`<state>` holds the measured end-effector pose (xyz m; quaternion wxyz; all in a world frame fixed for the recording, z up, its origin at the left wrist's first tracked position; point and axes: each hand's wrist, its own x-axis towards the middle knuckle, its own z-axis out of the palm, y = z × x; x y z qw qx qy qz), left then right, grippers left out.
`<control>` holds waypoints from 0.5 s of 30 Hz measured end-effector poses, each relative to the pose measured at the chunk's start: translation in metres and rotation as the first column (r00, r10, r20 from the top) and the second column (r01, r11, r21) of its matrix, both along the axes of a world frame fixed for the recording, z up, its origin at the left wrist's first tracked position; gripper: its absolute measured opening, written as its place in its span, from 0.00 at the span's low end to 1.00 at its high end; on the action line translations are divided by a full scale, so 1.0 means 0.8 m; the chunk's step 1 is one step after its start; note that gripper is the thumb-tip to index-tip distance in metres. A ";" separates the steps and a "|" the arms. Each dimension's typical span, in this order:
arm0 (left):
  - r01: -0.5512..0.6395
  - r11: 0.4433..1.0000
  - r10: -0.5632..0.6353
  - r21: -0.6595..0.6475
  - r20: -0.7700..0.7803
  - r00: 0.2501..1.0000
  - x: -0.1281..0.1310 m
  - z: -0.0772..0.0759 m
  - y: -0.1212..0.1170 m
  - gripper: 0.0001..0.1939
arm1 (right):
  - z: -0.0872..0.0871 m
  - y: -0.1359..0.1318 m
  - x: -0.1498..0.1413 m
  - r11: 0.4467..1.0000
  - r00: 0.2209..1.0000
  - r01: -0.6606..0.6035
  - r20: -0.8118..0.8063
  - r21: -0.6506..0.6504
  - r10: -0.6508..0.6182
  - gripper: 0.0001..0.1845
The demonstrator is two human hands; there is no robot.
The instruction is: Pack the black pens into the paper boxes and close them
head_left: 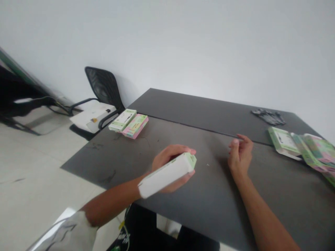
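My left hand [167, 157] is closed round a small white cardboard box [167, 174] with a pale green end. Its fingers and thumb lie along the two long sides, and the box is tilted above the near part of the table. To the right, my right hand [240, 157] is over the dark tabletop with nothing in it. The fingers are loosely bent and apart, the index finger stretched out farthest. Nearest to that hand on the right is a green and white box [284, 141], beside several flat green and pink cartons [319, 150].
Two boxes, one green-white [123, 119] and one pink-green [136, 125], lie at the left of the dark grey table [183, 137]. Black slim items [269, 116] are bunched at the far right. A white carton [92, 115] rests on a black mesh chair [103, 83].
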<state>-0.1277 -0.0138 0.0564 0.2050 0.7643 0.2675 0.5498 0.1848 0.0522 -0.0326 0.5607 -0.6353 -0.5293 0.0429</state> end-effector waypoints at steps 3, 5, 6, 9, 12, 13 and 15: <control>-0.038 0.989 0.029 -0.141 -0.066 0.997 -0.001 0.002 0.002 0.17 | 0.000 0.001 -0.001 1.000 1.000 -0.007 -0.014 -0.013 0.007 0.30; 0.004 0.989 -0.009 -0.147 -0.031 0.999 -0.001 0.004 -0.002 0.19 | 0.000 0.002 0.000 1.000 1.000 -0.003 -0.027 -0.026 0.002 0.30; 0.015 0.990 -0.019 -0.141 -0.026 0.999 -0.002 0.005 -0.004 0.21 | 0.001 0.002 0.000 1.000 0.999 -0.001 -0.037 -0.030 0.000 0.30; 0.007 0.992 -0.014 -0.123 -0.052 0.999 -0.002 0.006 -0.011 0.21 | 0.002 0.003 0.000 0.999 0.999 0.011 -0.052 -0.032 -0.013 0.30; 0.052 0.996 -0.053 -0.067 -0.002 0.999 -0.002 0.003 -0.011 0.23 | 0.004 0.003 -0.001 0.998 1.000 0.019 -0.021 -0.052 -0.020 0.30; 0.067 0.993 -0.068 -0.093 -0.002 0.998 -0.002 0.000 -0.009 0.23 | 0.004 0.002 -0.001 0.998 1.000 0.015 -0.016 -0.059 -0.016 0.30; 0.075 0.966 -0.085 -0.249 -0.029 0.996 -0.001 -0.005 -0.001 0.19 | 0.003 0.002 -0.001 0.998 1.000 0.007 -0.017 -0.063 -0.008 0.30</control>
